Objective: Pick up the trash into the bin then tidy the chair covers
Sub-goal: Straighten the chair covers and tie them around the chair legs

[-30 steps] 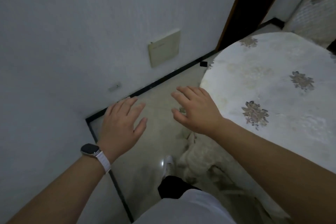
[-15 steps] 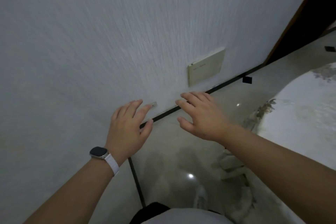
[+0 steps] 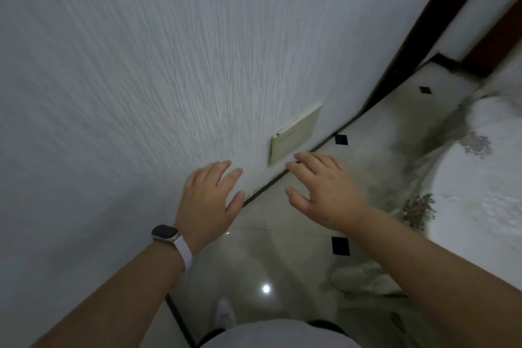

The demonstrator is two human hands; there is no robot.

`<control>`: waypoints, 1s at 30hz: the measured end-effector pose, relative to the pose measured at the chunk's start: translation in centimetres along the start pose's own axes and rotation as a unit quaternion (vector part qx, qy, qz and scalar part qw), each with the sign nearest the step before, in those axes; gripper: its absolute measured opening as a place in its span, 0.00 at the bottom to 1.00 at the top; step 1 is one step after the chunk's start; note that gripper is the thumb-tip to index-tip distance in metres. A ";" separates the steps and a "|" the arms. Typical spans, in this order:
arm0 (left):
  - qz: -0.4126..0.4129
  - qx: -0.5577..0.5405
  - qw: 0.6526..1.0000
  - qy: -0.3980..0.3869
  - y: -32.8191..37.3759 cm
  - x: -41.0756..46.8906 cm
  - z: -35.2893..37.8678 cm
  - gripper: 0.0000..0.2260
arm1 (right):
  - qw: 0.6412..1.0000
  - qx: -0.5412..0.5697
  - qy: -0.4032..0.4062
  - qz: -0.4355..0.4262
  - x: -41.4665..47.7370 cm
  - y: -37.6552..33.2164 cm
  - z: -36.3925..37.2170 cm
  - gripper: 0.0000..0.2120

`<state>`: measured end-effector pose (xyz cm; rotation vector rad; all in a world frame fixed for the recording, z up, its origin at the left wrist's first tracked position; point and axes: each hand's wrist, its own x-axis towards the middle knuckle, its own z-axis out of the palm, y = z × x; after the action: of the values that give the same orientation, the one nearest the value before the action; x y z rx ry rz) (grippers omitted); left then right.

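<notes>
Pretty tight here: textured white wall (image 3: 141,79) closes off the left, the white floral cloth-covered round table (image 3: 480,206) crowds the right. Only the glossy pale tiled floor (image 3: 282,248) between them is free.

A white chair cover (image 3: 480,186) with grey-brown flower motifs drapes in folds at the right edge, well to the right of the right hand's fingers (image 3: 308,161). Its crumpled hem (image 3: 364,280) pools on the floor below that forearm. No trash or bin is visible.
</notes>
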<state>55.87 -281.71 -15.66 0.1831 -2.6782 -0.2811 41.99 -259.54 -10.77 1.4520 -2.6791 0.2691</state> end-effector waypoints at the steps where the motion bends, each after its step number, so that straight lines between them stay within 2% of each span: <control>1: 0.026 -0.001 1.000 0.004 -0.8 1.5 0.3 0.19 | 1.000 -0.009 0.007 0.015 0.7 0.1 -0.3 0.25; 4: 0.097 -0.011 0.995 0.009 -2.1 6.5 1.3 0.18 | 0.997 -0.034 0.030 0.063 1.7 1.3 -1.0 0.25; 8: 0.153 -0.028 0.988 0.002 -1.7 11.8 3.0 0.18 | 0.991 -0.048 0.062 0.111 2.1 4.3 -1.1 0.24; 13: 0.190 -0.047 0.981 -0.014 -0.3 17.8 6.2 0.18 | 0.982 -0.055 0.089 0.157 3.3 10.1 0.3 0.23; 16: 0.187 -0.049 0.980 -0.049 1.1 22.1 8.9 0.20 | 0.979 -0.035 0.092 0.177 4.3 14.9 1.0 0.23; 20: 0.195 -0.045 0.977 -0.079 4.8 28.4 11.9 0.20 | 0.973 -0.014 0.089 0.211 4.7 22.1 0.7 0.23; 30: 0.269 -0.050 0.960 -0.062 15.6 43.6 18.9 0.20 | 0.949 -0.066 0.133 0.277 2.7 39.4 -4.0 0.22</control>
<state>7.20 -270.95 -10.91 -0.6055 -2.6986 -0.2571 7.47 -239.94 -10.96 0.5508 -2.7454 0.2864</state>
